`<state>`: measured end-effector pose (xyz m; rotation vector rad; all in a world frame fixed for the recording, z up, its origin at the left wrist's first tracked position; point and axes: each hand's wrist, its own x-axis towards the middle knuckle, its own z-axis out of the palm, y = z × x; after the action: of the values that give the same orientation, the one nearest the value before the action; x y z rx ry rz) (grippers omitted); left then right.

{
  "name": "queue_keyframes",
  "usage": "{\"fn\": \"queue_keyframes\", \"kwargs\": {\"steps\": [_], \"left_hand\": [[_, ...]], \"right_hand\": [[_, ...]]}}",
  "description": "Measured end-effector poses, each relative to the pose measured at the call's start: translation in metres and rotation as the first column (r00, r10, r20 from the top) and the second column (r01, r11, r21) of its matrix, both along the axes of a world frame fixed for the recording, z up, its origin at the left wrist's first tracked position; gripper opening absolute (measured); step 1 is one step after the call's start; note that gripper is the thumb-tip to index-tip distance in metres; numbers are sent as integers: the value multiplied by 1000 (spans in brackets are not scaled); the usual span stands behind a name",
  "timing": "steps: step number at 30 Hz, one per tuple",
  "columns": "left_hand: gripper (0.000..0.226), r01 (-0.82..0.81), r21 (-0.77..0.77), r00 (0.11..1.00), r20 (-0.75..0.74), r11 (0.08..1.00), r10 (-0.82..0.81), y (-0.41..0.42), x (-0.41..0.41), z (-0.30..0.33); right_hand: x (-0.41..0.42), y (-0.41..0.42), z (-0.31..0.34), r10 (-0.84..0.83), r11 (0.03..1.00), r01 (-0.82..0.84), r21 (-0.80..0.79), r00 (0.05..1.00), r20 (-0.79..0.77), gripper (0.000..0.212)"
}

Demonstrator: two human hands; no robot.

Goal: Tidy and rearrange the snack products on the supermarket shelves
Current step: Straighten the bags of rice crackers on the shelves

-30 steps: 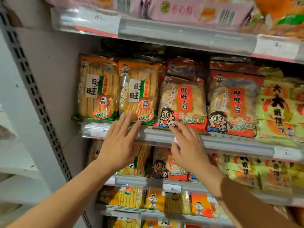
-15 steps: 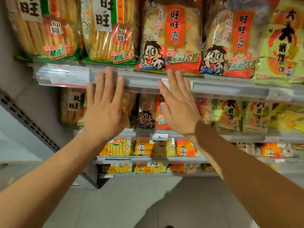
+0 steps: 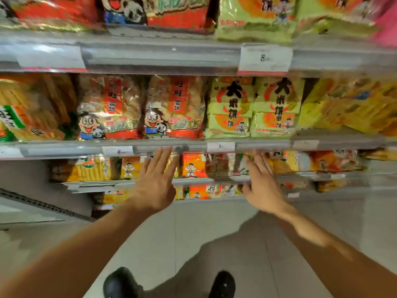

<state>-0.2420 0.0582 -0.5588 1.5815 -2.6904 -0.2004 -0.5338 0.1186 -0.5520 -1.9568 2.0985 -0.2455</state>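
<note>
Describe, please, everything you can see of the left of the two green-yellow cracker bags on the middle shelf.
The left green-yellow cracker bag stands upright at the shelf's front edge, glossy plastic film with large black characters over a red-orange circle and a small cartoon child near the bottom. It looks full and sealed. Its right side meets a matching bag; a red-and-clear bag presses its left. Neither hand touches it.
</note>
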Motion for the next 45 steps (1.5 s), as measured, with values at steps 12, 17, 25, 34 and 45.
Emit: {"fn": "queue_keyframes", "kwargs": {"steps": [12, 17, 25, 34, 45], "left_hand": [[96, -253, 29, 960, 133, 967, 247, -13, -56, -46], [87, -213, 295, 976, 20, 931, 217, 21, -77, -95], [67, -235, 629, 559, -536, 741, 633, -50, -107, -208], [39, -399, 699, 454, -411, 593, 790, -118, -132, -258], [37, -216, 706, 214, -640, 675, 738, -94, -146, -186]], "right_hand": [[-65, -36, -41, 77, 996, -73, 46, 994, -75, 84], [-57, -17, -83, 102, 995, -101, -6, 994, 44, 77], [-51, -79, -215, -292, 955, 274, 113, 812, 504, 66], [-54, -169, -267, -559, 822, 496, 279, 615, 556, 66], [-79, -140, -186, -540, 779, 562, 276, 379, 751, 60]]}}
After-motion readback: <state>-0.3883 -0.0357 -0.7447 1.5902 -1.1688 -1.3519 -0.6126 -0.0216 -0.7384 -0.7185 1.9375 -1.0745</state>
